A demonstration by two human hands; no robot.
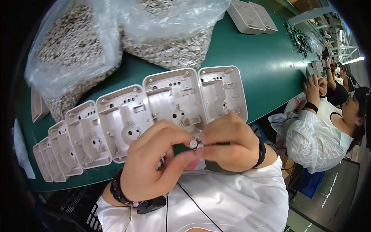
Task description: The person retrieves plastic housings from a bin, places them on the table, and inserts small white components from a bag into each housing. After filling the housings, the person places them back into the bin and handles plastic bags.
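My left hand [154, 156] and my right hand [230, 143] meet fingertip to fingertip at the near edge of the green bench. Between their pinched fingers is a small white round plastic part [193, 144], and both hands touch it. More small pieces [161, 161] show inside the curl of my left hand, partly hidden by the fingers. Just beyond my hands, off-white plastic housings [174, 94] stand in a row with their hollow insides up. The nearest one [222, 91] on the right is partly covered by my right hand.
Two clear plastic bags, one at the left [69, 46] and one at the back [170, 46], hold masses of small white parts. More housings [247, 17] lie at the far side. Dark green pieces [297, 36] are heaped farther along the bench [266, 69]. A co-worker [317, 135] sits to the right.
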